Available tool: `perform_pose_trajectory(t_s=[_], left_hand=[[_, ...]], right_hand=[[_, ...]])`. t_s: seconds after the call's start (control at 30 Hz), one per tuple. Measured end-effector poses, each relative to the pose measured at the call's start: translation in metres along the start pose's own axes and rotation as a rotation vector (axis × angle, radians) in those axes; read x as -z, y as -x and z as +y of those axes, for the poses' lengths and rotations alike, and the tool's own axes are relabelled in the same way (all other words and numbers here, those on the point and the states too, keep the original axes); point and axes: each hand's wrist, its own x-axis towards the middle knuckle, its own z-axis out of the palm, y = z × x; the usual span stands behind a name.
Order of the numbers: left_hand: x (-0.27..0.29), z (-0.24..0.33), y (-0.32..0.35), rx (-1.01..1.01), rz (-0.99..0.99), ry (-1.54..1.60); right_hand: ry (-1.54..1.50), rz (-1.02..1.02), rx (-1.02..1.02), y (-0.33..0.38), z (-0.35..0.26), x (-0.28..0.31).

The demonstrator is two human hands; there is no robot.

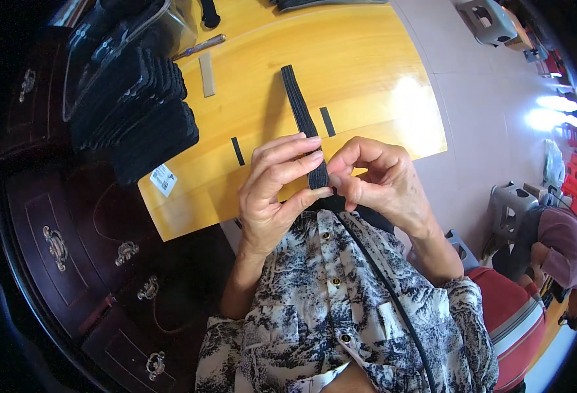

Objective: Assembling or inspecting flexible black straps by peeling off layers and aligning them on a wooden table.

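A narrow stack of black fabric-like strips (296, 98) stands out over the table, its layered edges showing. My left hand (274, 180) is closed on the near part of it, fingers across the side and thumb at the near end. My right hand (380, 180) is in a pinch right at that near end, thumb and forefinger touching or almost touching the strips' corner. What lies between those fingertips is too small to make out. Two short dark strips lie apart on the table, one (237, 151) left of my left hand and one (328, 122) beyond my right hand.
The yellow table (373, 65) bears a beige strip (207, 74), a pen-like tool (200, 46) and a white label (163, 179). Piled black fabric pieces (131, 105) sit by a clear bin at left. Dark drawers (53, 249) flank the table. Another person (557, 249) sits at right near grey stools (512, 208).
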Motion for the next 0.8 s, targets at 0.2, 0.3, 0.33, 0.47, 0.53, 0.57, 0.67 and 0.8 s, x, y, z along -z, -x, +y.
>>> perform_pose_trajectory(t_s=[0.2,0.3,0.33,0.47,0.53,0.57,0.67,0.8], left_hand=[[0.0007,-0.0006,0.0005,-0.029,-0.005,-0.031],[0.0011,0.0011,0.0003,-0.029,0.003,-0.044],[0.0008,0.0019,0.0001,-0.030,0.002,-0.047],[0.0008,0.0022,0.0000,-0.034,0.001,-0.063],[0.0012,0.0027,0.0001,-0.030,-0.005,-0.069],[0.0012,0.0029,0.0000,-0.026,-0.010,-0.075],[0.0007,0.0019,0.0008,-0.012,-0.003,-0.082],[0.0033,0.0045,0.0009,-0.005,-0.014,-0.111]], right_hand=[[-0.016,0.002,0.015,0.0001,0.0026,0.0004],[-0.006,-0.004,0.025,-0.0001,0.0011,-0.0008],[-0.006,0.002,0.011,0.0001,0.0003,-0.0013],[-0.010,0.003,0.004,0.0010,0.0001,-0.0016],[0.024,0.024,0.020,0.0014,0.0008,-0.0027],[0.024,0.025,0.021,0.0014,0.0011,-0.0026],[0.031,0.031,0.017,0.0016,0.0020,-0.0028],[0.098,0.058,0.055,0.0023,0.0033,-0.0049]])
